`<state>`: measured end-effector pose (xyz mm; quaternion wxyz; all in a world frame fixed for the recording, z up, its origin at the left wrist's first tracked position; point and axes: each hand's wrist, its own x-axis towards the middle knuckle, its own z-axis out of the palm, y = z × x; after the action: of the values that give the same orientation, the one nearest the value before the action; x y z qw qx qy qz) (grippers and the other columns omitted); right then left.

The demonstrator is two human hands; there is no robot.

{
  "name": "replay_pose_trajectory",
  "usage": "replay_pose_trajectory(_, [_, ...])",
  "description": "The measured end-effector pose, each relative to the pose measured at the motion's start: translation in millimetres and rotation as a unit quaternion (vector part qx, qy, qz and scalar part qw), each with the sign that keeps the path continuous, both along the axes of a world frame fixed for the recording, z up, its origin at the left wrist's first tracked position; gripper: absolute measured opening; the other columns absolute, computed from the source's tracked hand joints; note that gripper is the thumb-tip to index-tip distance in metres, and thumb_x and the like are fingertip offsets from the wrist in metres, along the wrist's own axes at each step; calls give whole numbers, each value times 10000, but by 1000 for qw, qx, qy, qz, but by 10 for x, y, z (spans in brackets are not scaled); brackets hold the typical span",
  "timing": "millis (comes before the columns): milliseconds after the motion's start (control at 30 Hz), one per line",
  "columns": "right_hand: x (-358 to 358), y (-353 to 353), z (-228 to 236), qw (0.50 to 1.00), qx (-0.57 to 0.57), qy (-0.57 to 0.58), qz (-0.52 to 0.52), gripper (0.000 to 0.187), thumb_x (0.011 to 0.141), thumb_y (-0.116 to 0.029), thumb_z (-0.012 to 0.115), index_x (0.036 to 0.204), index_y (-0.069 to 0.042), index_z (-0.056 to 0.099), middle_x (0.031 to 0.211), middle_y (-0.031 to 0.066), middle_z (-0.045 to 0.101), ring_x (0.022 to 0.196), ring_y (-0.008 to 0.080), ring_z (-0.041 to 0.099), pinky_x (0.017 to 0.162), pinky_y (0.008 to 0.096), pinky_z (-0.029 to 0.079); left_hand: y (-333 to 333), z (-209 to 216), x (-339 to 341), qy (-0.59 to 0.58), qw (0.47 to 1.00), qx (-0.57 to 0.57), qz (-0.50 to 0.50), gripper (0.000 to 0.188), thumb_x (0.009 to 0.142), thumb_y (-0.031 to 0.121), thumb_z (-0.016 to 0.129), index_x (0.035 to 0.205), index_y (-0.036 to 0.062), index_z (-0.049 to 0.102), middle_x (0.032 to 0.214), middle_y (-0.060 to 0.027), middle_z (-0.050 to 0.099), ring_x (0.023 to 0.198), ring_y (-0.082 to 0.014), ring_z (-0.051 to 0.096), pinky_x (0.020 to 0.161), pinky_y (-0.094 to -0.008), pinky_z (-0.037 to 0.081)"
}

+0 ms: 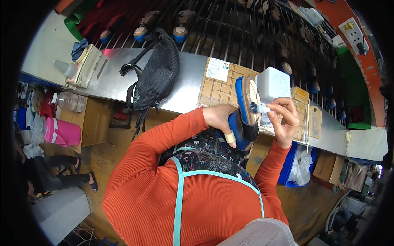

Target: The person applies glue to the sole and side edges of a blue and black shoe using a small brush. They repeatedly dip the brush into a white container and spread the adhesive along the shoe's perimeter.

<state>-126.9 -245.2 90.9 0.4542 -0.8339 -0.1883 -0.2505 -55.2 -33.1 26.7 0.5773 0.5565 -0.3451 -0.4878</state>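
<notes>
**Shoe in left, applicator in right**
Your left hand [221,118] grips the blue-black shoe [248,131] at the counter [189,76] edge. Right hand [286,117] pinches a white applicator [262,108], dark tip at sole. Label [217,69] on cardboard [211,95]: print too small.

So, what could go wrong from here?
The small white applicator with a dark tip, pinched in the right hand, is right at the tan face of the blue, black and tan shoe, so a slip might smear it. Only the left hand, its thumb wrapped in pale yellow, steadies the shoe, so it could turn or drop. The black mesh bag has dangling straps that the left sleeve might snag.
</notes>
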Motion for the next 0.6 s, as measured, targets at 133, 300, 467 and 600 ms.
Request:
replay_pose_trajectory(133, [-57, -27, -71, 1000, 5, 10, -4, 169, 789, -66, 747, 948, -9, 739, 907, 77, 604, 720, 120, 554, 618, 242, 453, -14, -17, -23, 50, 998, -19, -36, 683, 513, 63, 907, 1132, -22, 632, 1058, -127, 698, 947, -209, 670, 879, -307, 515])
replay_pose_trajectory(300, [-108, -73, -99, 999, 6, 33, -9, 177, 780, -70, 756, 947, -13, 741, 907, 78, 604, 727, 128, 559, 621, 250, 460, -42, -56, -29, 92, 993, -46, -60, 631, 548, 13, 880, 1132, -7, 641, 1055, -125, 699, 956, -208, 671, 881, -316, 525])
replay_pose_trajectory(467, [-8, -171, -54, 999, -41, -6, 31, 176, 755, -83, 770, 922, -31, 753, 903, 80, 611, 791, 162, 576, 633, 276, 474, -70, -95, -51, 110, 988, -52, -91, 668, 537, -22, 875, 1155, 5, 621, 1086, -116, 682, 1007, -200, 650, 897, -325, 520])
replay_pose_trajectory(600, [176, -196, -103, 998, 24, 51, 24, 162, 772, -96, 761, 920, -31, 750, 913, 77, 617, 799, 166, 604, 662, 269, 480, -149, -158, -69, 61, 984, -131, -107, 698, 526, -31, 880, 1166, 21, 607, 1112, -98, 664, 1051, -193, 623, 905, -323, 515])
